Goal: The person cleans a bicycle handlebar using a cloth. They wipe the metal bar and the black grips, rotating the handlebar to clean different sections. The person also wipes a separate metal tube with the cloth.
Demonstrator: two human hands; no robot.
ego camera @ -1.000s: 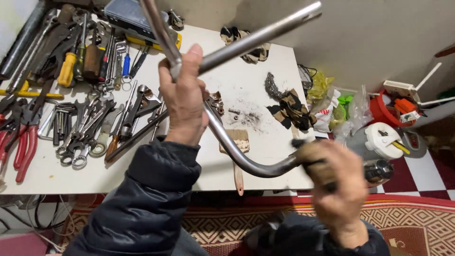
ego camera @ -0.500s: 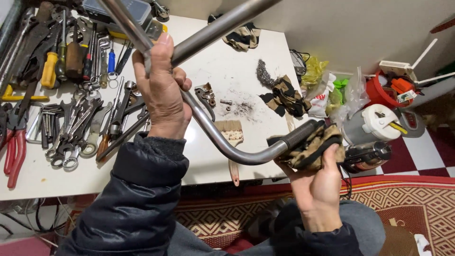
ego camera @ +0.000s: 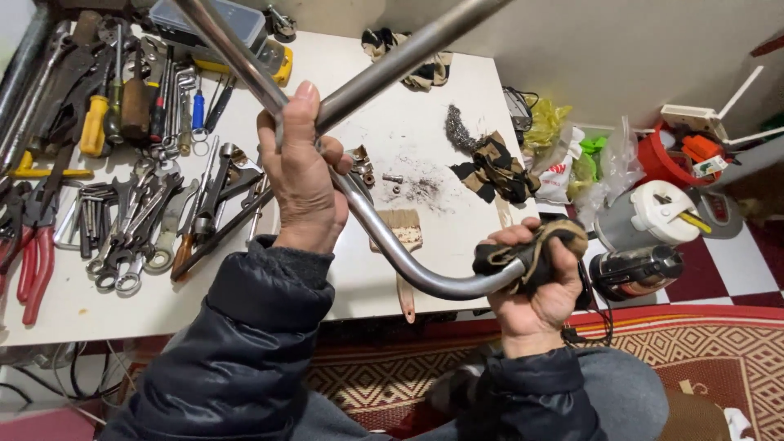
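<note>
two hands hold one bent metal tube (ego camera: 384, 245), and the whole matter sits in how that tube runs between them. nearest, at the lower right of the frame, the right hand (ego camera: 535, 286) has its fingers (ego camera: 563, 260) closed tight around a dark and tan rag (ego camera: 531, 249) wrapped over the tube's low end, just past the bend. from there the tube's long axis curves left and climbs toward the upper left of the frame, so the free length lies up and away from the right hand's grip. the left hand (ego camera: 302, 175), at centre left and farther out, is closed around the tube where it meets a second straight bar (ego camera: 408, 57) that slants to the upper right; the thumb stands up along the metal. the left hand is the one nearer the junction, the right the one nearer the bend. beyond and beneath both lies the white worktop (ego camera: 457, 106), with a wooden brush (ego camera: 402, 245) just under the curve, a scatter of dark filings and small nuts (ego camera: 400, 184) near it, a second rag (ego camera: 494, 167) at the right edge, and a spread of spanners and pliers (ego camera: 122, 220) filling the left side. i cannot tell how the two bars are joined, since the hand covers it.
</note>
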